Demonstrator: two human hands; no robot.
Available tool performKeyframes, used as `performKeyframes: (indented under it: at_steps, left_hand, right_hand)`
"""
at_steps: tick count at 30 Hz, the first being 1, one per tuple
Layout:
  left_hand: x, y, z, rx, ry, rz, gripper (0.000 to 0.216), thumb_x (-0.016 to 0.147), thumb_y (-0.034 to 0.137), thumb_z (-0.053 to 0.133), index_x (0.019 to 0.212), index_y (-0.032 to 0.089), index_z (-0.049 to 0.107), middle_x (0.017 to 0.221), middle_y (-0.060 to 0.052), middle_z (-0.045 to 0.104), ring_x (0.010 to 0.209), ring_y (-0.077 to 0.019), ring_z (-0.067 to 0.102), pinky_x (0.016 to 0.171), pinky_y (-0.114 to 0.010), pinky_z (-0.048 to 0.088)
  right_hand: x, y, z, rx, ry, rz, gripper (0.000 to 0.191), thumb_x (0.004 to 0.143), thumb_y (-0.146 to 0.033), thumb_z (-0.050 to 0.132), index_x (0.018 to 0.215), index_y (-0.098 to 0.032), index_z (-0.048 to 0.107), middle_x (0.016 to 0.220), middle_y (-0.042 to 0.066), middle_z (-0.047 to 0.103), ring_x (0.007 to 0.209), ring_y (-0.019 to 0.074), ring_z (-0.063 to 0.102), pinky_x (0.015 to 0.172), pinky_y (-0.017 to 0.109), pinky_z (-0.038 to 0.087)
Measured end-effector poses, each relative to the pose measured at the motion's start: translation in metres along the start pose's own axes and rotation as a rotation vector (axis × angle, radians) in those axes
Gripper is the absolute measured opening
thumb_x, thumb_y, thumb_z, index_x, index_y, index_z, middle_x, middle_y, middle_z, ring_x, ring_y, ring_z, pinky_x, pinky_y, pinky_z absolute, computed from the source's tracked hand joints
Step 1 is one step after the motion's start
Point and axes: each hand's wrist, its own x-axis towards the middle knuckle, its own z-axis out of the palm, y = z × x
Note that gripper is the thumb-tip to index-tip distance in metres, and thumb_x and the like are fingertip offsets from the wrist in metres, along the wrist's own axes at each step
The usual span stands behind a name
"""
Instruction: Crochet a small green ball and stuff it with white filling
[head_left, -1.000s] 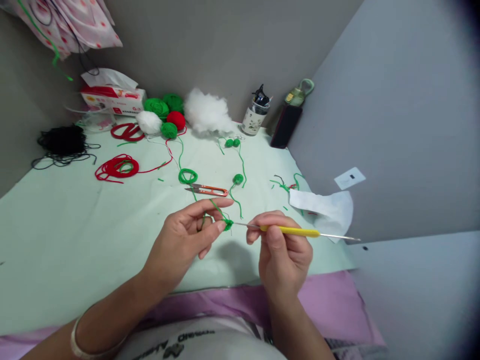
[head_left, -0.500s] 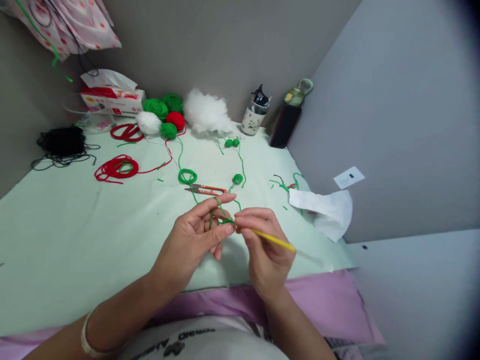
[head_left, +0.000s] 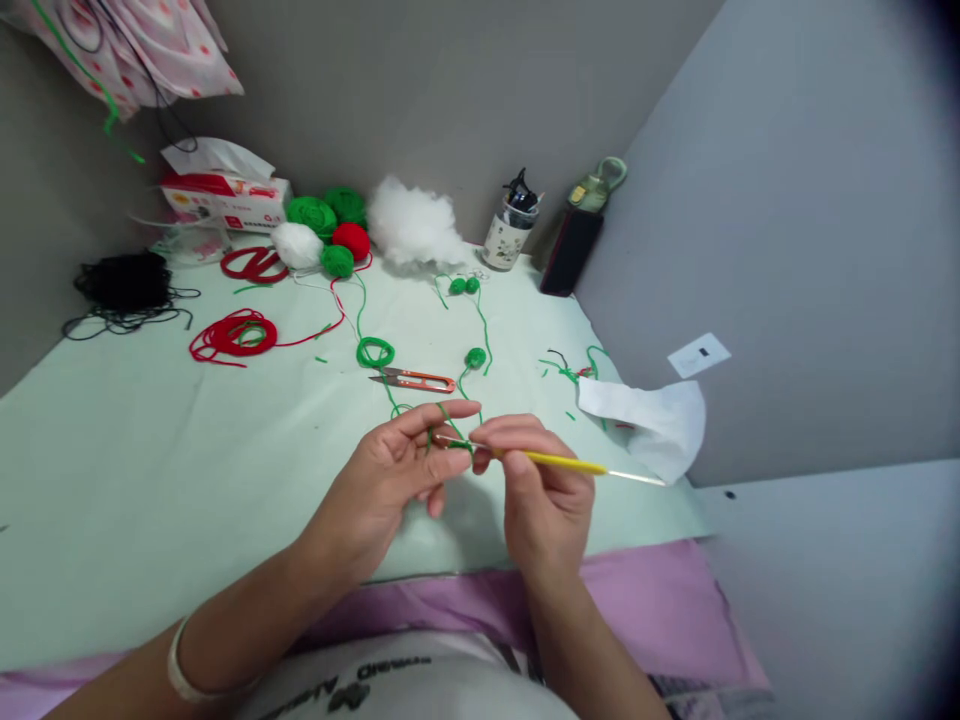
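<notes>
My right hand (head_left: 547,490) is closed around a yellow-handled crochet hook (head_left: 566,462), whose thin metal end points left toward my other hand. Between the thumb and fingers of my left hand (head_left: 397,465) a small green crochet piece (head_left: 459,446) is pinched, partly hidden by the fingertips. Green yarn runs over the raised left index finger down to that piece, and the hook's tip lies by it. Just beyond my hands, orange thread snips (head_left: 416,380) lie on the table, with a loose green yarn coil (head_left: 375,352) and a small green crocheted ball (head_left: 475,358) nearby.
Farther back are several yarn balls (head_left: 311,215), white stuffing (head_left: 415,225), a tissue box (head_left: 225,203), a pen jar (head_left: 510,232) and a phone (head_left: 571,250) against a bottle. Red yarn (head_left: 234,334) and black yarn (head_left: 127,285) lie left; a white tissue (head_left: 660,425) lies right.
The crochet hook has turned to lie more level, and its metal tip now shows past my right fingers, over the left hand. My right hand has shifted slightly right.
</notes>
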Motion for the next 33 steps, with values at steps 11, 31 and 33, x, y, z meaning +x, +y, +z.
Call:
performKeyframes:
  at_steps: [11, 31, 33]
  left_hand:
    - [-0.002, -0.005, -0.001, 0.104, 0.034, 0.071, 0.036, 0.082, 0.023, 0.088, 0.117, 0.027, 0.082, 0.086, 0.000, 0.071, 0.072, -0.0118, 0.059, 0.061, -0.021, 0.049]
    - [-0.005, -0.002, -0.008, 0.238, 0.035, 0.111, 0.025, 0.086, 0.029, 0.084, 0.111, 0.031, 0.084, 0.078, 0.004, 0.061, 0.057, -0.0054, 0.048, 0.053, -0.018, 0.043]
    - [-0.006, -0.003, -0.009, 0.314, 0.057, 0.138, 0.026, 0.087, 0.028, 0.082, 0.113, 0.032, 0.084, 0.076, 0.005, 0.059, 0.058, -0.0062, 0.049, 0.055, -0.018, 0.044]
  right_hand:
    - [-0.003, 0.009, -0.003, 0.104, 0.045, 0.136, 0.013, 0.097, -0.032, 0.072, 0.099, -0.024, 0.081, 0.091, 0.005, 0.081, 0.070, 0.0145, 0.071, 0.065, 0.029, 0.060]
    - [-0.006, -0.001, -0.007, 0.133, 0.001, 0.102, 0.017, 0.107, -0.027, 0.058, 0.104, -0.025, 0.075, 0.098, 0.003, 0.081, 0.078, 0.0144, 0.074, 0.072, 0.030, 0.062]
    - [-0.007, -0.003, -0.007, 0.071, -0.001, 0.026, 0.019, 0.107, -0.023, 0.057, 0.107, -0.025, 0.075, 0.100, 0.004, 0.080, 0.079, 0.0150, 0.074, 0.072, 0.031, 0.062]
